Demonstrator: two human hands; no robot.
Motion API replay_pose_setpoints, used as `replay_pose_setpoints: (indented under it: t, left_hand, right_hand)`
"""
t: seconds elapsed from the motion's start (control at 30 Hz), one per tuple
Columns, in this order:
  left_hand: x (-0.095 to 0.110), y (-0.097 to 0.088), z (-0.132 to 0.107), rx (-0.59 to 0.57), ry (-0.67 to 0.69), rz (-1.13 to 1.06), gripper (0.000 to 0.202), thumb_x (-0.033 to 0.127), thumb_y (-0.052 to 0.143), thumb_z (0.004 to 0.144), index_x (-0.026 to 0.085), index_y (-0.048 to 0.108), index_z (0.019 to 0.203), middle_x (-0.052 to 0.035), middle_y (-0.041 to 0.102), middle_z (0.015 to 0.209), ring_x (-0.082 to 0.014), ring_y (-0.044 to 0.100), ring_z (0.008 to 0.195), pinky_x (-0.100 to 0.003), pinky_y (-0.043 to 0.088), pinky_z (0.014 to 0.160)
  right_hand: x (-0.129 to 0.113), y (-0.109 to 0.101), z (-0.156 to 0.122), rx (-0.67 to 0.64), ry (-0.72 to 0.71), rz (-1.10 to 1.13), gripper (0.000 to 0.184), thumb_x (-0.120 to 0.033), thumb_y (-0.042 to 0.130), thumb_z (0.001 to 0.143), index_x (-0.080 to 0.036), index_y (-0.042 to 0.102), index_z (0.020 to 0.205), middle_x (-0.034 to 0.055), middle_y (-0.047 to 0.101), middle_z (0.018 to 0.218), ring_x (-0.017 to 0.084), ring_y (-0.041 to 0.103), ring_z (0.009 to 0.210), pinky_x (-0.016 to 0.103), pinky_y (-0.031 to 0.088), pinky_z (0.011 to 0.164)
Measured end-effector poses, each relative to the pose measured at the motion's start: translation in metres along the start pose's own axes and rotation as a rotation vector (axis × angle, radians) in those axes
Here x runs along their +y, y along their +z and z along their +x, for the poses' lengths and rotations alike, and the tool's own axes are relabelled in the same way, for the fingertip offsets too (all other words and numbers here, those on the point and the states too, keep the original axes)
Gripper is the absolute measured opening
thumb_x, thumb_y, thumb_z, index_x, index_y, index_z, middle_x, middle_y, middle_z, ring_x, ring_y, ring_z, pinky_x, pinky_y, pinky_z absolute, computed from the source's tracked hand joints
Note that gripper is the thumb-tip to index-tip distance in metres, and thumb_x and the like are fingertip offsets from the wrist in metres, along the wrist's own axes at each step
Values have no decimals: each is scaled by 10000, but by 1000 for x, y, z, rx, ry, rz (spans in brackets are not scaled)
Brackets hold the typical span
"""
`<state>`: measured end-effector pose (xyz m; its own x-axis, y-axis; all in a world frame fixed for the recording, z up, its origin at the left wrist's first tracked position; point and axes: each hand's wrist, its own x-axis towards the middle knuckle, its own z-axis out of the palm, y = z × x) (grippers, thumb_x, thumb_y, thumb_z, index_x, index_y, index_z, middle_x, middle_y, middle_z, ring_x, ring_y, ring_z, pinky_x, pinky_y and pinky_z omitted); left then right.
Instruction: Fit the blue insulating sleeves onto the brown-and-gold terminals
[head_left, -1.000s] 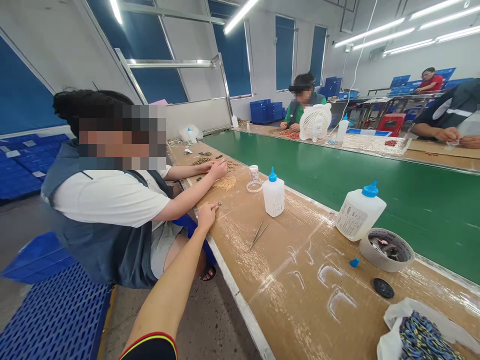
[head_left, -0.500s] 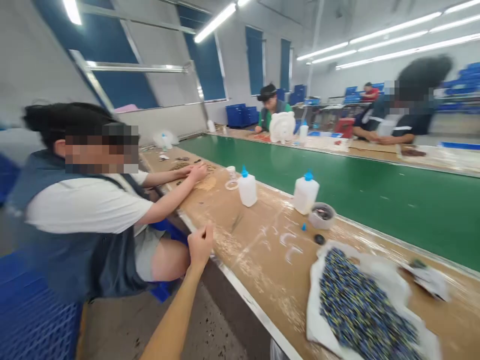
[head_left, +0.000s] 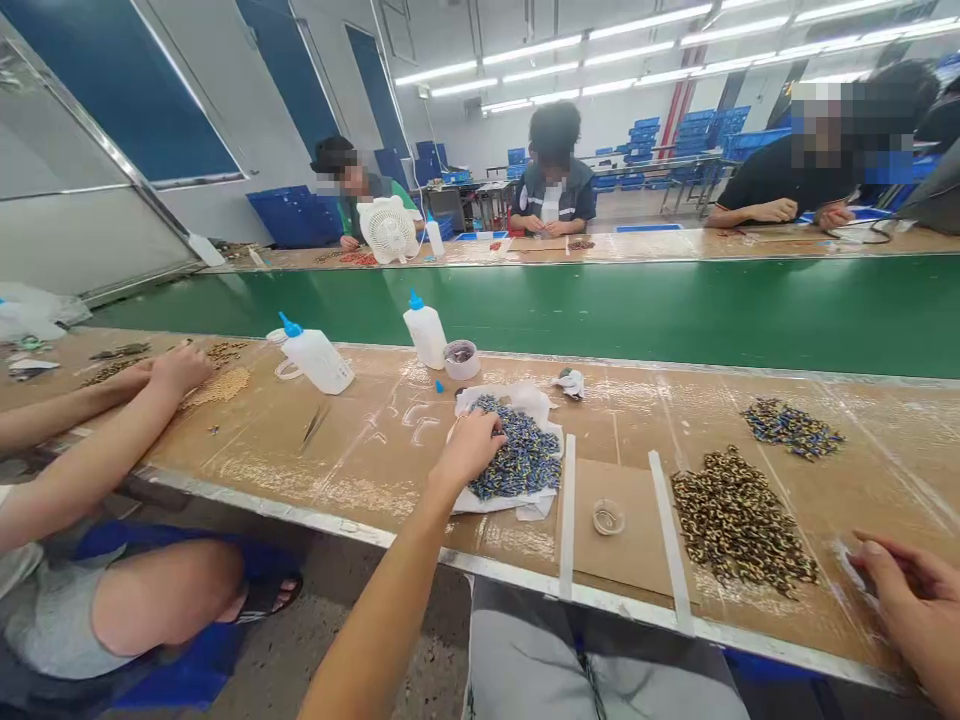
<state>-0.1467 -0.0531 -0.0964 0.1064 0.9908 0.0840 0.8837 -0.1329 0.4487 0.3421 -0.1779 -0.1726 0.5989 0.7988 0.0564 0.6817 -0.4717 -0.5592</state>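
My left hand (head_left: 472, 448) is over the near left side of a heap of small blue, yellow and dark pieces (head_left: 525, 455), which lies on crumpled white plastic (head_left: 551, 410). Its fingers are curled together, and whatever they may hold is hidden. At the right edge of the view, my right hand (head_left: 911, 605) is low over the table, thumb and forefinger close together. I cannot make out anything between them. Left of that hand lies a heap of small black and gold pieces (head_left: 739, 520). A small clear round dish (head_left: 608, 517) sits between two white strips.
White bottles with blue tips (head_left: 319, 360) and a round tub (head_left: 461, 360) stand behind the heap. Tweezers (head_left: 313, 428) lie left. A smaller blue-yellow pile (head_left: 793, 428) is at right. A green belt (head_left: 600, 310) runs behind. A co-worker's hands (head_left: 176, 372) work at left.
The view has swung right and down. My left hand has moved from the table's edge beside the co-worker to the blue-yellow heap. My right hand has come into view.
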Motion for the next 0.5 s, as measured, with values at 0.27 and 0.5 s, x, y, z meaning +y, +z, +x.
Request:
replay_pose_setpoints:
  t: [0.27,0.5]
  left_hand:
    - [2,-28,17,-148,-21,131,142,175,619,763,171,583,625,-47,608,702,-229,561,783,-326,400,747]
    - [39,-30,26,-74,92,29,135,230,483,874,176,551,769,-3,604,729,-148,533,678,-259,363,623]
  right_hand:
    - [-28,-10,-1,-34,56,91,297,-475,480,812,-291,622,997,104,735,861,316,683,929,397,503,790]
    - [-86,-7,52,22,-217,285,299,-459,569,804,-251,667,996,108,734,833,311,702,836,434,505,773]
